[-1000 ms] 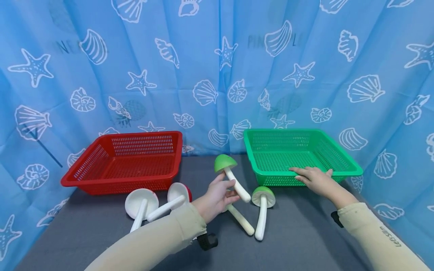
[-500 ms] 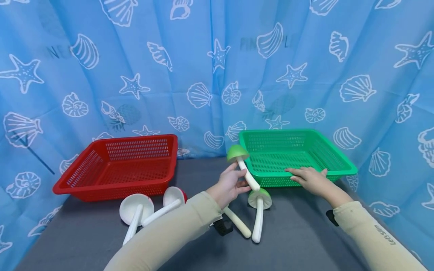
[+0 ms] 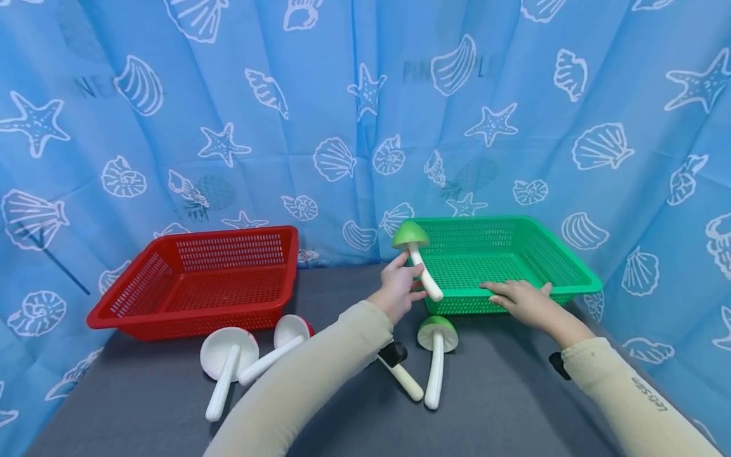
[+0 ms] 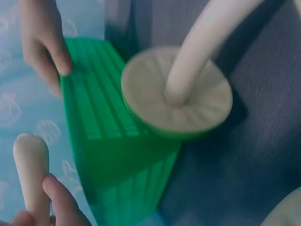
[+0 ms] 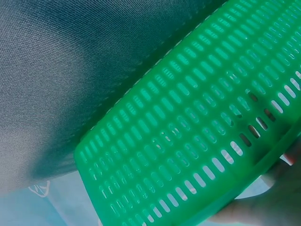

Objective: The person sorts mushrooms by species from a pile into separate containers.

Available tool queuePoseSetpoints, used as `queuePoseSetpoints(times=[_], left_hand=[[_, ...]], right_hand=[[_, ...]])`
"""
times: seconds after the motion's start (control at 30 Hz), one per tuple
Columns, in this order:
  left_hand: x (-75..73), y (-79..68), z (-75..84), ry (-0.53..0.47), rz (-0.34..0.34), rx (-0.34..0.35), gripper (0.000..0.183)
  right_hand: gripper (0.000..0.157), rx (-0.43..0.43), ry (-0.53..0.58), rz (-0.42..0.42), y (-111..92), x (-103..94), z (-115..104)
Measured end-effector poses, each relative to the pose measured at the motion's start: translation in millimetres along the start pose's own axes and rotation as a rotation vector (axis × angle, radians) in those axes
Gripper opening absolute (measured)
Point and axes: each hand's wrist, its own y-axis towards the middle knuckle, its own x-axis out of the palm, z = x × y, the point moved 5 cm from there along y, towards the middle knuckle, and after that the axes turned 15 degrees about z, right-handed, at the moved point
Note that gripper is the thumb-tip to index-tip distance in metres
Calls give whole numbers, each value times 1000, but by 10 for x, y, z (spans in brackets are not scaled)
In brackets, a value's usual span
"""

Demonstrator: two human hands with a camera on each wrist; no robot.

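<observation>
My left hand (image 3: 395, 287) pinches the white stem of a green-capped toy mushroom (image 3: 410, 233), held up at the left front corner of the green basket (image 3: 465, 301). In the left wrist view, the stem's end (image 4: 30, 155) sticks up from my fingers. My right hand (image 3: 528, 303) grips the basket's front rim, thumb outside and fingers over the inside. Just in front of the basket lies another green-capped mushroom (image 3: 436, 374), stem toward me. Beside it, a pale stem (image 3: 404, 379) shows from under my left wrist, its cap hidden.
A red basket (image 3: 200, 322) stands at the left. Before it lie two white-stemmed mushrooms, one (image 3: 228, 355) with its pale underside up and the other (image 3: 291, 330) showing a red cap edge. A blue shell-print curtain (image 3: 342, 127) hangs behind the grey-covered table (image 3: 491, 406).
My left hand has carried its mushroom up and to the right, from in front of the table mushrooms to the green basket's corner. The right hand has stayed on the rim.
</observation>
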Motion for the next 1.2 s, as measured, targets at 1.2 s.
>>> queuePoseSetpoints(times=[1.2], left_hand=[[-388, -79, -14, 52, -31, 15, 43]], right_hand=[[43, 38, -23, -44, 29, -4, 7]])
